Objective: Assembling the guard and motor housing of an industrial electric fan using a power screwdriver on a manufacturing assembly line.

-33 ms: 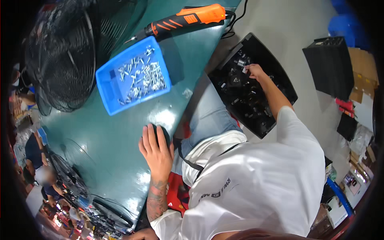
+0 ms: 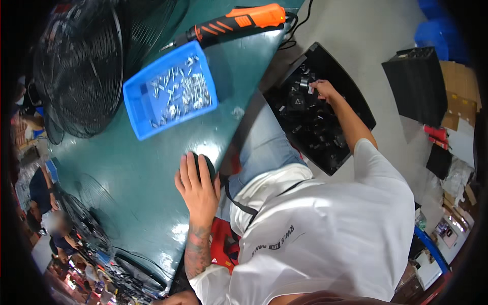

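My left hand [image 2: 198,188] lies palm down near the table's edge, its fingers draped over a black rounded thing [image 2: 205,166] that shows only between them. At the right, my right hand [image 2: 323,89] reaches into a black bin [image 2: 351,155] with its fingers pinched beside a small white-labelled piece [image 2: 310,90]. What they hold is hidden. Next to the fingertips sits a silvery cylindrical part [image 2: 304,82]. Several dark parts [image 2: 297,103] lie loose in the bin. A blue tray [image 2: 133,114] of small shiny metal pieces [image 2: 195,91] stands on the table, beyond my left hand.
An orange and black power screwdriver [image 2: 239,23] lies behind the tray, its cable hanging off the table [image 2: 152,188]. Black wire fan guards [image 2: 76,76] stand at the far left. A black crate [image 2: 414,84] and cardboard boxes [image 2: 460,91] are at the right. A person [image 2: 43,193] is at lower left.
The view has shifted slightly. My right hand has moved a little in the bin beside the silvery part. My left hand stays on the black thing.
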A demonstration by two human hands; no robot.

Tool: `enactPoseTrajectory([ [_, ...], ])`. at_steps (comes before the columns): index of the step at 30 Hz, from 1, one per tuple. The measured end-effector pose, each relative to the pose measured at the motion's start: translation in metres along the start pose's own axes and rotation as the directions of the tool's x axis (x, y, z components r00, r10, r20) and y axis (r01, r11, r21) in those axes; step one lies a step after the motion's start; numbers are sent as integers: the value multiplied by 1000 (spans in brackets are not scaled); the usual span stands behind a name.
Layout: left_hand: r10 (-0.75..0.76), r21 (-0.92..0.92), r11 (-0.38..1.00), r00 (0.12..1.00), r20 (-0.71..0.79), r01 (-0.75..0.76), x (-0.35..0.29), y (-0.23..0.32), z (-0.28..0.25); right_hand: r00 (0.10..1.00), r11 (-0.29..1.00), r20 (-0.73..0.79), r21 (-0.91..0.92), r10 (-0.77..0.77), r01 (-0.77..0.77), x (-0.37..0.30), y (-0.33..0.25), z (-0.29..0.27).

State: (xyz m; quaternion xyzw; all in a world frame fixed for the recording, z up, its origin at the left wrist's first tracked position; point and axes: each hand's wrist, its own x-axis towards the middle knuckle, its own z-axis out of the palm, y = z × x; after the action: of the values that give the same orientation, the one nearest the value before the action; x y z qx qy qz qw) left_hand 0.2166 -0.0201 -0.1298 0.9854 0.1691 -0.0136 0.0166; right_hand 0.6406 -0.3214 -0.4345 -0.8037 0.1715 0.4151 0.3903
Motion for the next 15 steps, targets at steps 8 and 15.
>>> enactPoseTrajectory([
  [8,36,-495,860,982,-187,-126,-27,-5,-20,357,176,867,-314,-349,933,-356,-154,-4],
  [15,-114,-660,678,841,-528,-323,-95,-17,-19,-30,323,956,127,-291,938,-486,-240,152],
])
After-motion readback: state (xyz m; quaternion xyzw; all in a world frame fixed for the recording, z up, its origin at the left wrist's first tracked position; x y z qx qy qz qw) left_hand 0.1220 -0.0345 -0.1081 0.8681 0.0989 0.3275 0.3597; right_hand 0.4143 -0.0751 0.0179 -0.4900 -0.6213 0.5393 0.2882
